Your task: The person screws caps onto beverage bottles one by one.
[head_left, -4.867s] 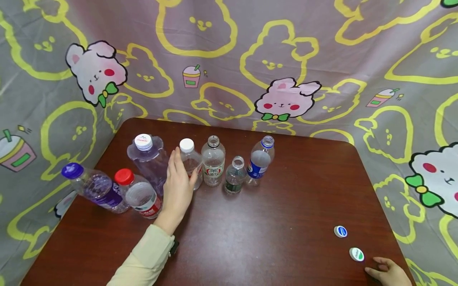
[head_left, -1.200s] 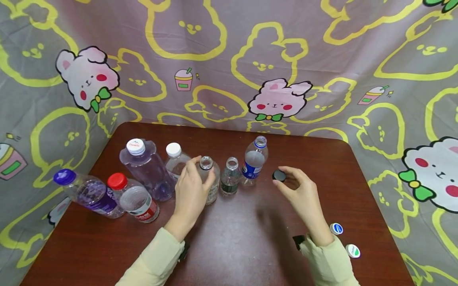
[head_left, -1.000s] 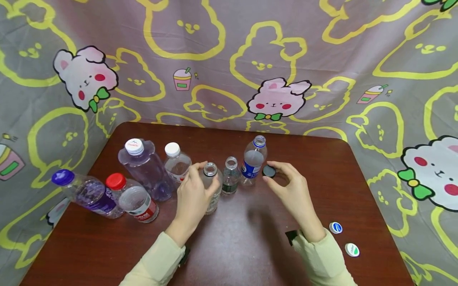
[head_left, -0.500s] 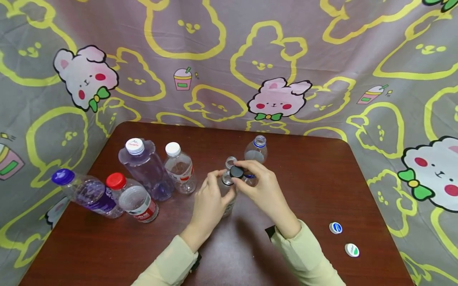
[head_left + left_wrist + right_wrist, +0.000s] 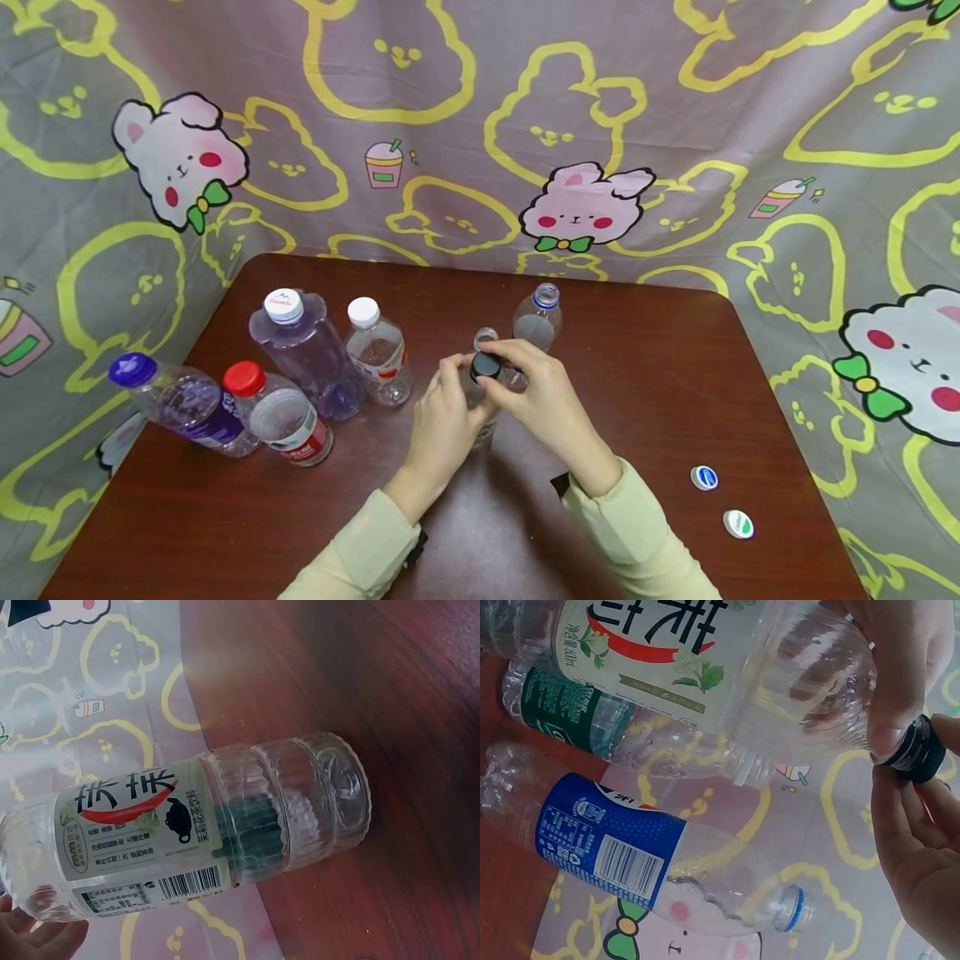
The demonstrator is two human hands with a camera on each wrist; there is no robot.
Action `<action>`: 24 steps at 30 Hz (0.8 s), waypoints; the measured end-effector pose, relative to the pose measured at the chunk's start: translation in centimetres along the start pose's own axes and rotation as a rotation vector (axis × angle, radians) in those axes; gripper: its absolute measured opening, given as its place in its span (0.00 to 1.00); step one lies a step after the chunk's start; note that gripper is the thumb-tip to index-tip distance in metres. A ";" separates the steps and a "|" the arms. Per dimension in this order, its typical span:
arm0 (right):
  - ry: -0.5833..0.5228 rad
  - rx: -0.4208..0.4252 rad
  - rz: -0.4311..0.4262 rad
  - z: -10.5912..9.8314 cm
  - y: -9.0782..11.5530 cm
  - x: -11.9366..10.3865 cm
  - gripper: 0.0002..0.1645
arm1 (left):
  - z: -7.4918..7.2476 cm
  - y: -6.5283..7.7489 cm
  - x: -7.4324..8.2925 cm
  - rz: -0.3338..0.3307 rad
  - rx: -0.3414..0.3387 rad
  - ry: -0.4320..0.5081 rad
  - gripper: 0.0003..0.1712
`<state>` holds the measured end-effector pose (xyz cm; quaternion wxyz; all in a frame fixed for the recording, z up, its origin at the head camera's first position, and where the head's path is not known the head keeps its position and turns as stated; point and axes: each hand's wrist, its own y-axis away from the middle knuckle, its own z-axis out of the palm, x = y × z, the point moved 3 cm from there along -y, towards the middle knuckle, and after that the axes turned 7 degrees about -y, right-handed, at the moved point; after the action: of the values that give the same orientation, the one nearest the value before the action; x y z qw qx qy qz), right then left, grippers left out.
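My left hand grips a clear plastic bottle around its upper part; its pale label has a red stroke and dark characters. A black bottle cap sits on the bottle's mouth, pinched between the thumb and fingers of my right hand. In the right wrist view the cap covers the neck, with a little thread showing below it. Just behind, a small uncapped bottle with a green label and an uncapped bottle with a blue label stand close together.
To the left stand capped bottles: a white-capped one, a large purple-tinted one, a red-capped one and a purple-capped one. Two loose caps, blue-marked and green-marked, lie at the right. A patterned curtain surrounds the table.
The left hand has taken the labelled bottle from the row and moved it right and nearer. The right hand has brought the black cap leftward onto its mouth.
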<state>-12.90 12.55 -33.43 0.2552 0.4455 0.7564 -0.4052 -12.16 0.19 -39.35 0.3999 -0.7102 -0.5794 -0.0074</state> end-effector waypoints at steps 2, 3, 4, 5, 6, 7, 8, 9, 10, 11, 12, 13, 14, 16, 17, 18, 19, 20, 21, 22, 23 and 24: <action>0.011 -0.011 -0.005 0.0 -0.1 0.0 0.21 | 0.0 0.0 0.0 -0.011 -0.011 0.015 0.31; 0.014 -0.015 -0.005 0.0 -0.1 0.0 0.21 | 0.0 0.0 0.0 -0.013 -0.016 0.022 0.31; 0.018 -0.018 -0.004 0.0 -0.2 -0.1 0.21 | 0.0 -0.1 0.0 -0.013 -0.021 0.029 0.30; 0.022 -0.020 -0.001 0.0 -0.2 -0.1 0.21 | 0.0 -0.1 0.0 -0.008 -0.025 0.035 0.29; 0.026 -0.020 0.002 0.0 -0.3 -0.1 0.21 | 0.0 -0.2 0.0 -0.002 -0.027 0.039 0.29; 0.030 -0.019 0.007 0.0 -0.3 -0.1 0.21 | 0.0 -0.2 0.0 0.006 -0.028 0.042 0.27; 0.035 -0.016 0.012 0.0 -0.4 -0.2 0.21 | -0.1 -0.3 0.0 0.014 -0.027 0.043 0.27; 0.039 -0.011 0.019 0.0 -0.4 -0.2 0.21 | -0.1 -0.3 0.0 0.023 -0.027 0.044 0.26; 0.046 -0.005 0.025 0.0 -0.5 -0.1 0.21 | -0.1 -0.3 0.0 0.028 -0.026 0.045 0.25; 0.049 0.001 0.030 0.0 -0.5 -0.1 0.21 | -0.1 -0.4 0.0 0.034 -0.025 0.046 0.24; 0.049 0.007 0.036 0.0 -0.6 0.0 0.21 | -0.1 -0.4 -0.1 0.037 -0.025 0.046 0.24; 0.049 0.012 0.041 0.1 -0.6 0.0 0.21 | -0.1 -0.4 -0.1 0.040 -0.026 0.048 0.24; 0.047 0.017 0.048 0.1 -0.6 0.1 0.21 | -0.1 -0.4 -0.1 0.042 -0.027 0.049 0.24; 0.042 0.027 0.066 0.2 -0.7 0.1 0.21 | -0.1 -0.4 -0.2 0.042 -0.032 0.051 0.24; 0.041 0.030 0.079 0.2 -0.7 0.1 0.21 | -0.1 -0.4 -0.2 0.041 -0.037 0.052 0.24; 0.041 0.034 0.094 0.3 -0.7 0.1 0.22 | -0.1 -0.4 -0.2 0.039 -0.042 0.052 0.24; 0.045 0.036 0.109 0.3 -0.7 0.1 0.22 | -0.2 -0.4 -0.2 0.038 -0.046 0.054 0.25; 0.050 0.037 0.124 0.4 -0.8 0.1 0.22 | -0.2 -0.4 -0.2 0.035 -0.050 0.054 0.25; 0.059 0.033 0.142 0.4 -0.9 0.1 0.23 | -0.2 -0.4 -0.2 0.032 -0.055 0.056 0.26; 0.068 0.026 0.162 0.5 -0.9 0.1 0.24 | -0.2 -0.4 -0.2 0.029 -0.059 0.056 0.27; 0.073 0.015 0.180 0.5 -1.0 0.2 0.25 | -0.2 -0.4 -0.2 0.027 -0.065 0.058 0.27; 0.074 0.002 0.195 0.6 -1.0 0.2 0.26 | -0.2 -0.4 -0.3 0.025 -0.068 0.060 0.28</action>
<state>-13.85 11.89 -33.50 0.2650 0.5320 0.7180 -0.3622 -12.50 -0.12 -39.12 0.3926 -0.7302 -0.5575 -0.0433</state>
